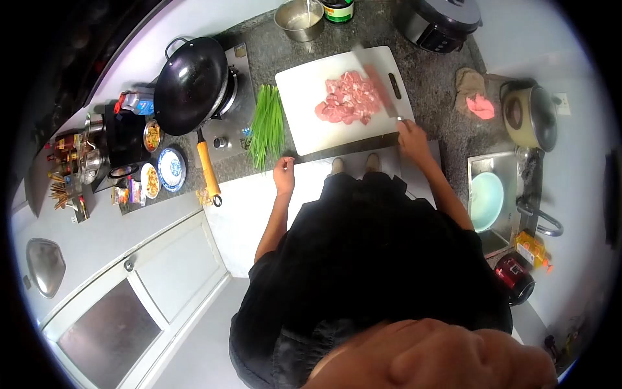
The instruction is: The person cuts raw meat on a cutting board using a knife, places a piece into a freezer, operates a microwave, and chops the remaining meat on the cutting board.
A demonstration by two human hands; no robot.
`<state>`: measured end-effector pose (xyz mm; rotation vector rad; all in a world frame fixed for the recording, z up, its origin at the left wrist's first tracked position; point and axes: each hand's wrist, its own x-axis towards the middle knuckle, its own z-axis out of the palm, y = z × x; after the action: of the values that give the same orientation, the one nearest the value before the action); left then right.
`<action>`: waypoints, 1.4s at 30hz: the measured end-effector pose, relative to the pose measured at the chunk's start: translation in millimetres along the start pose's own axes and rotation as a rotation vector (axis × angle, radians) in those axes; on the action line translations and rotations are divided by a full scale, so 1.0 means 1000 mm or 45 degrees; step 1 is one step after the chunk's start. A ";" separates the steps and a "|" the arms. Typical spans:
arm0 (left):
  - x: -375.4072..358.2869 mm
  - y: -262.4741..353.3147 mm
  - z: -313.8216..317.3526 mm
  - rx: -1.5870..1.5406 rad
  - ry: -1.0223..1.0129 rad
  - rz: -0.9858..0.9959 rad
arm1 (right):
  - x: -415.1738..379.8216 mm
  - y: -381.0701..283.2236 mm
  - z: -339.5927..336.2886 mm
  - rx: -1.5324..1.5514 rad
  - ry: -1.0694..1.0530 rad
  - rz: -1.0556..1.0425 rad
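Observation:
A cleaver (382, 91) is in my right hand (413, 139), fingers wrapped round its handle. Its blade, smeared by motion, stands along the right side of a pile of cut raw meat (350, 97). The pink pieces lie heaped on a white cutting board (301, 133) with a dark handle slot. My left hand (284, 174) hangs at the counter's front edge, just off the board's lower left corner, fingers curled in and nothing visible in them. Close beside it, left of the board, lies a bunch of long green chives (266, 123).
A black wok (191, 84) with an orange handle (207, 170) sits on the stove at left. Behind the board are a metal bowl (299, 23) and a dark cooker (437, 26). At right, a sink (495, 241) holds a pale green basin (486, 201). Plates and bowls stand far left.

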<state>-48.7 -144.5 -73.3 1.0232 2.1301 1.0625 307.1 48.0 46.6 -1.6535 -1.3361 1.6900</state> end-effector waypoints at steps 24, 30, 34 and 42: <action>-0.160 -0.016 0.011 -0.080 0.409 -0.318 | -0.021 -0.057 -0.005 -0.036 -0.127 -0.722; -0.169 -0.017 0.011 -0.188 0.448 -0.377 | 0.058 0.029 0.009 -0.657 -0.313 -0.346; -0.170 -0.015 0.010 -0.156 0.471 -0.375 | 0.019 -0.047 -0.004 -0.542 -0.335 -0.178; -0.173 -0.022 0.014 -0.261 0.485 -0.429 | 0.002 -0.063 -0.016 -0.065 -0.257 -0.704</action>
<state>50.7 -288.5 -77.1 0.3671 2.3162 1.3471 301.3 83.3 101.0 -1.0141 -1.7439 1.5129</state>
